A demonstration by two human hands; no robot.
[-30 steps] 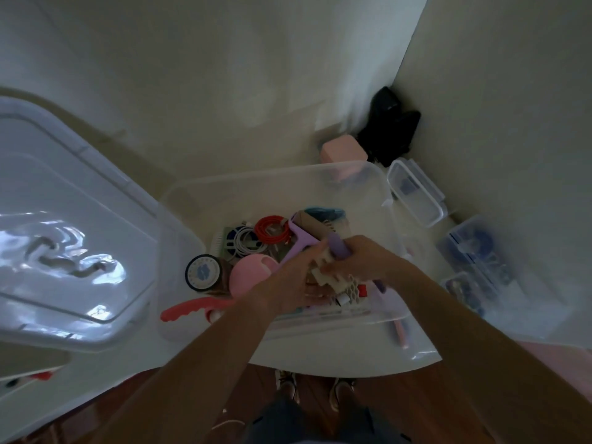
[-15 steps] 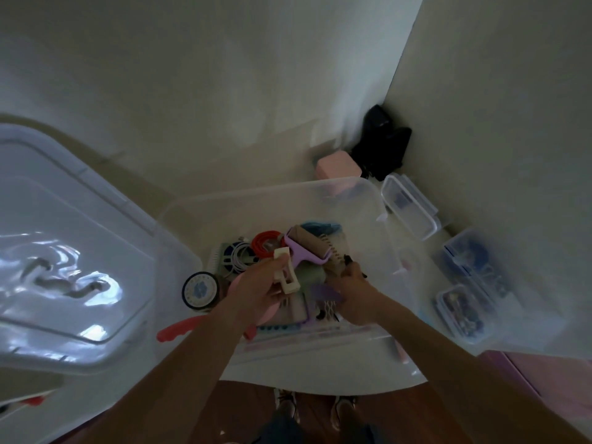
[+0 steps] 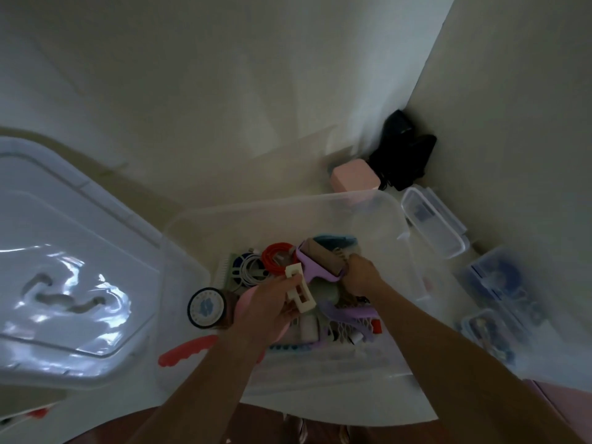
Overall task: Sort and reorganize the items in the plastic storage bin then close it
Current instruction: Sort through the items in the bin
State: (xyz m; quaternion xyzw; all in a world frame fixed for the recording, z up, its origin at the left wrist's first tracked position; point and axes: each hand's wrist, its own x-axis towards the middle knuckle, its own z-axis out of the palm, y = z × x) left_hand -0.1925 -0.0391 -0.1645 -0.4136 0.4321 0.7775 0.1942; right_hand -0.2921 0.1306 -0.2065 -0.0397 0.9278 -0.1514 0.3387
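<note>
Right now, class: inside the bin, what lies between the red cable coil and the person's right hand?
The head view shows the purple lint roller lying between the red cable coil and the right hand, which touches its end.

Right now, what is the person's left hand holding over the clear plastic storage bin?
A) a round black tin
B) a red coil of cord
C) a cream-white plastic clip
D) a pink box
C: the left hand grips the cream-white rectangular plastic clip above the clear plastic storage bin, while the red coil of cord lies loose inside the bin.
</note>
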